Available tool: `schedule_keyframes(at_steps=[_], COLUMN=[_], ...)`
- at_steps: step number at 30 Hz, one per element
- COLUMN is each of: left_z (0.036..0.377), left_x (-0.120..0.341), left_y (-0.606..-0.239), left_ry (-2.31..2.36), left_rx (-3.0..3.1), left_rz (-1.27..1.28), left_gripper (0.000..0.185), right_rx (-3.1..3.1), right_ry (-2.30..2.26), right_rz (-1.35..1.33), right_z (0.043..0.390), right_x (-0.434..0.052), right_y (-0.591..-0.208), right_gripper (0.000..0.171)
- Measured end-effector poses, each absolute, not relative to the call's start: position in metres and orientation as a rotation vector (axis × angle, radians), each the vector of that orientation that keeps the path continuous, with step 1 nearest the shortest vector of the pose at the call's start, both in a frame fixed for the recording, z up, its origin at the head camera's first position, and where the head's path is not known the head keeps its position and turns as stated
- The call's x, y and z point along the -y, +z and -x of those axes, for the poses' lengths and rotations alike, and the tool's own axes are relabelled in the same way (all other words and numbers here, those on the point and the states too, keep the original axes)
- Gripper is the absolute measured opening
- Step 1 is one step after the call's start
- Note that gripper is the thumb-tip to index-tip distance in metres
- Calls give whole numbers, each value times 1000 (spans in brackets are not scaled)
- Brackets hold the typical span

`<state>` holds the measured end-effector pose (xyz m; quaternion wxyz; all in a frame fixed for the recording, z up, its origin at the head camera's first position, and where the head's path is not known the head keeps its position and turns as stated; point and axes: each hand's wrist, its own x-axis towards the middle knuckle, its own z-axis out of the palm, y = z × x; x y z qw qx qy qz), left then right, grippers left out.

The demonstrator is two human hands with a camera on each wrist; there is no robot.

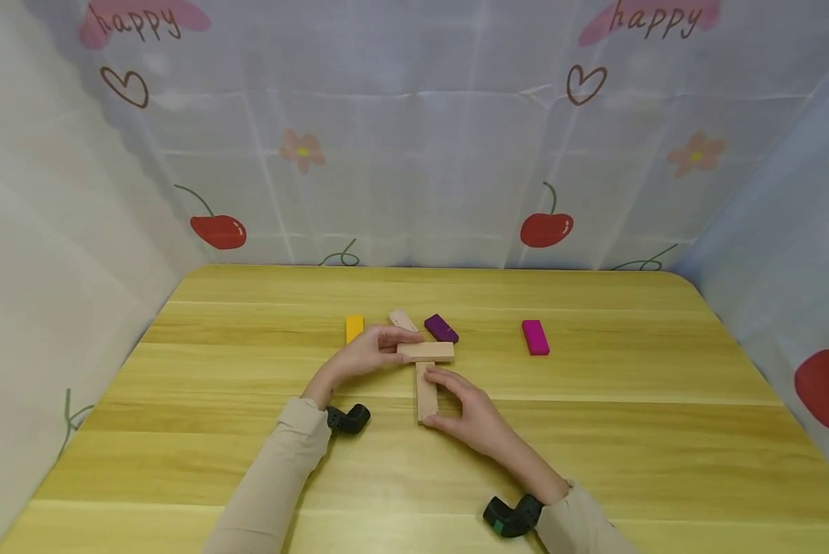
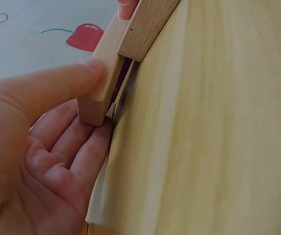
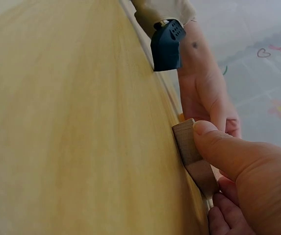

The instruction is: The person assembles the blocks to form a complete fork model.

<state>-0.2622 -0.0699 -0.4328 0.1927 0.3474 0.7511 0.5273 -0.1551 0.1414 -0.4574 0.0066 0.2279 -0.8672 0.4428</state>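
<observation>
**Two hands, two plain wooden blocks forming a T**

On the wooden table (image 1: 594, 431), the left hand (image 1: 366, 355) pinches a plain wooden block (image 1: 425, 352) that lies crosswise, thumb on its upper face and fingers under and beside its near end (the left wrist view shows the thumb (image 2: 57, 88) pressed on the pale face and the fingers curled below). The right hand (image 1: 471, 415) holds a second plain block (image 1: 426, 394) that runs lengthwise toward the person; its far end meets the middle of the crosswise block, and the two together make a T. The right thumb (image 3: 228, 152) presses on the near end of this block, with the fingers curled along its right side.

Just beyond the crosswise block lie three more blocks close together: a yellow block (image 1: 354, 328) to the left, a pale pink block (image 1: 402, 319) partly hidden behind the left fingers, and a purple block (image 1: 441, 328) to the right. A magenta block (image 1: 535, 337) lies alone, well apart to the right. Both arms wear beige sleeves, each with a black wrist camera (image 1: 348, 419) at the cuff. A curtain printed with cherries, hearts and flowers hangs behind the table.
</observation>
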Motion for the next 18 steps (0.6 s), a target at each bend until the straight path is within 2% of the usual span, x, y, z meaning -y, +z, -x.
schedule_keyframes(at_steps=[7,18], left_z=[270,268], left_x=[67,67], left_y=[-451,-449], left_ry=[1365,1300], left_rx=[-2249,-2389], left_rz=[-1032,-993], left_gripper=[36,38], right_rx=[2732,2738], right_ry=[1385,1392], right_rz=[-689,-693], right_z=[153,153], right_x=[-142,-141], right_y=[-456,-452], right_gripper=[62,61])
